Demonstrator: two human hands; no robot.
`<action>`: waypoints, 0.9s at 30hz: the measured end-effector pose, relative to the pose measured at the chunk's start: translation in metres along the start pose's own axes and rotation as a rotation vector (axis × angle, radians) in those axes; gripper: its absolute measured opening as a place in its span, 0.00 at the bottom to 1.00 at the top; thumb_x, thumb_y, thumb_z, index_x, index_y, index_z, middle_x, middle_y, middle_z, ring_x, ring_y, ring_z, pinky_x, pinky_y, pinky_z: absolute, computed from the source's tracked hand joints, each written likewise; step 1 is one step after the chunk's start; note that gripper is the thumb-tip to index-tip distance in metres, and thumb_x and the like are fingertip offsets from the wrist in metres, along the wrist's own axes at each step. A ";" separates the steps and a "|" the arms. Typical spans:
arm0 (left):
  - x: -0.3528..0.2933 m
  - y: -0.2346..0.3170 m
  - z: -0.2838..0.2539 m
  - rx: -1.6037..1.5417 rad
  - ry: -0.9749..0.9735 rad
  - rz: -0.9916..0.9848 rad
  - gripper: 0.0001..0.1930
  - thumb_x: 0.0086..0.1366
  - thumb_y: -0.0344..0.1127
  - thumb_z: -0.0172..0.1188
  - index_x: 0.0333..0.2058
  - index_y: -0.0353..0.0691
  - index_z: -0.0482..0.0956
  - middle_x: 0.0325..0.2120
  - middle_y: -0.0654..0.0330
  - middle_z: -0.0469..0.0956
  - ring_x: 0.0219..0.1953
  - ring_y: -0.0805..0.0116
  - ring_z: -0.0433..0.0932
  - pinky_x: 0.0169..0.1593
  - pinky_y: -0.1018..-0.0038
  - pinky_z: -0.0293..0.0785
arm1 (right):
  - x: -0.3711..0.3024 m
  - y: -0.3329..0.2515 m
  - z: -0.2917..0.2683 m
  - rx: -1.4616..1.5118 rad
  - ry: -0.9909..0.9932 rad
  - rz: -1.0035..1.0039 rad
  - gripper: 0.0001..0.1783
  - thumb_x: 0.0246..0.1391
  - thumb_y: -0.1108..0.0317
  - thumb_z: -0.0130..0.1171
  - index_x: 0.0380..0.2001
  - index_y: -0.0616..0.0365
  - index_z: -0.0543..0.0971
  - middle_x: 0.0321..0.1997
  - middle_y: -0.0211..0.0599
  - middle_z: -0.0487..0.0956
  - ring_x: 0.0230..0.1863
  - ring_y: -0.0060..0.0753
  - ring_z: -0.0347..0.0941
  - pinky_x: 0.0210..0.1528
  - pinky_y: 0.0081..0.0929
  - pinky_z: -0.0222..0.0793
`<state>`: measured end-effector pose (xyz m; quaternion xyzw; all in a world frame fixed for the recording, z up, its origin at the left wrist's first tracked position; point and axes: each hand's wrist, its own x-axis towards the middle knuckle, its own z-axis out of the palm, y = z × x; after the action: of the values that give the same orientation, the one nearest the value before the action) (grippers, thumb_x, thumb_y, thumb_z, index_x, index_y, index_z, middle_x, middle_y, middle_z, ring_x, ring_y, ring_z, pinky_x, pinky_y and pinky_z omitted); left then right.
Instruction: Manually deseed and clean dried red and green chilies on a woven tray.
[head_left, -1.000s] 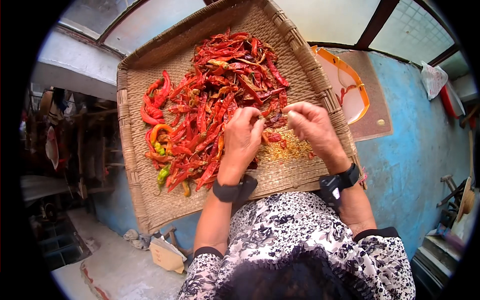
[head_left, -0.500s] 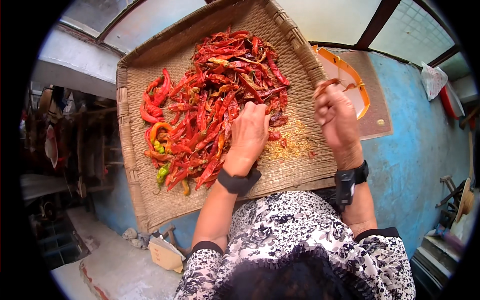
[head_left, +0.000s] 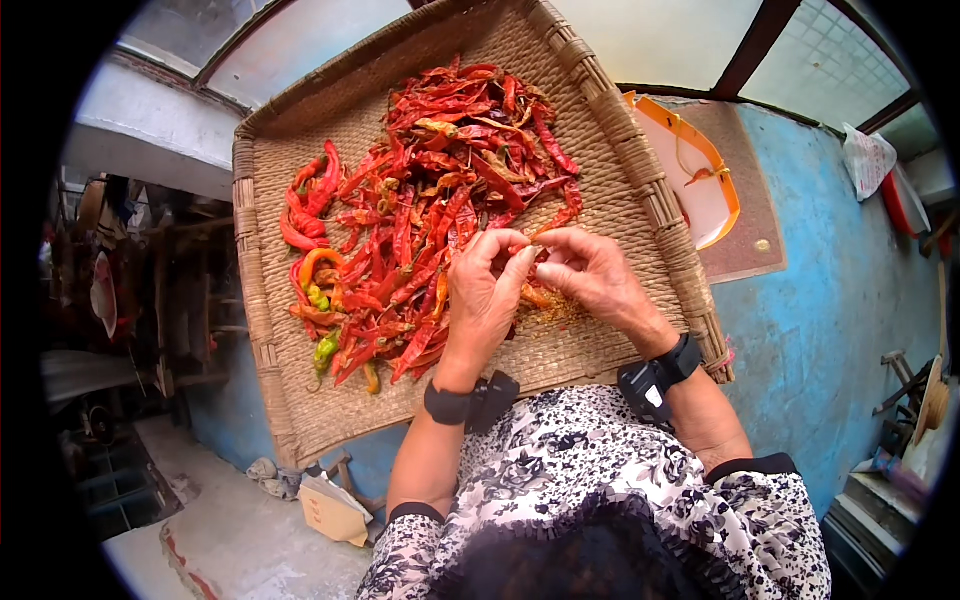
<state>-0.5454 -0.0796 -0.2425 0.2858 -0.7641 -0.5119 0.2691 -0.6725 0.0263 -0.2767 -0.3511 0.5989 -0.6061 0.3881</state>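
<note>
The left hand (head_left: 485, 295) is brought up against the right hand (head_left: 605, 285) from where I stand, fingertips meeting, each thumb bent in toward its fingers; whatever they may pinch is hidden, so I cannot tell if either is clamped on anything. Both are over a square, tan, woven tray (head_left: 268, 385) with thick bound edges. The heap of wrinkled, dried red chili peppers (head_left: 405, 225) lies in it, just left of the left hand and stretching away beyond both. A scatter of small, flat, golden-yellow seeds (head_left: 568, 312) lies beneath the right hand. A shiny, yellow-green pepper (head_left: 326, 350) sits at the heap's near left edge, well apart from the hands. Outside the tray, to the right, stands a white container with an orange rim (head_left: 728, 180).
</note>
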 end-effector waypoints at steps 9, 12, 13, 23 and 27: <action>0.005 -0.008 0.002 -0.088 -0.006 -0.141 0.10 0.65 0.32 0.60 0.42 0.34 0.75 0.29 0.61 0.78 0.31 0.74 0.77 0.36 0.76 0.75 | -0.001 -0.036 -0.021 0.167 0.049 0.109 0.09 0.59 0.66 0.58 0.32 0.62 0.80 0.23 0.27 0.77 0.22 0.13 0.67 0.24 0.16 0.64; 0.017 -0.019 0.016 0.547 -0.052 0.226 0.09 0.61 0.28 0.59 0.41 0.36 0.74 0.33 0.47 0.73 0.33 0.48 0.75 0.38 0.60 0.74 | 0.003 -0.034 -0.048 0.564 0.241 0.031 0.12 0.61 0.63 0.58 0.40 0.61 0.79 0.26 0.26 0.77 0.21 0.12 0.66 0.22 0.13 0.63; 0.021 -0.024 0.021 0.544 -0.053 0.228 0.09 0.61 0.28 0.59 0.41 0.36 0.74 0.33 0.47 0.73 0.33 0.48 0.75 0.38 0.60 0.74 | 0.003 -0.037 -0.053 0.775 0.284 0.004 0.13 0.62 0.62 0.57 0.42 0.61 0.78 0.27 0.26 0.77 0.21 0.13 0.66 0.22 0.13 0.63; 0.019 -0.011 0.013 0.701 -0.110 0.138 0.05 0.59 0.27 0.59 0.33 0.34 0.74 0.31 0.52 0.72 0.31 0.54 0.76 0.34 0.62 0.72 | -0.002 -0.012 -0.019 0.267 0.198 0.171 0.12 0.60 0.65 0.60 0.42 0.62 0.78 0.27 0.24 0.77 0.22 0.08 0.66 0.21 0.08 0.62; 0.004 0.001 0.004 0.221 -0.258 0.041 0.06 0.60 0.28 0.59 0.34 0.33 0.76 0.31 0.49 0.74 0.33 0.53 0.77 0.37 0.63 0.72 | -0.002 -0.018 -0.009 0.085 0.013 0.146 0.12 0.58 0.63 0.63 0.34 0.64 0.79 0.27 0.25 0.76 0.27 0.14 0.67 0.27 0.18 0.64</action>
<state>-0.5509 -0.0795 -0.2427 0.2299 -0.8496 -0.4516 0.1460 -0.6803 0.0316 -0.2585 -0.2858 0.5993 -0.6033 0.4419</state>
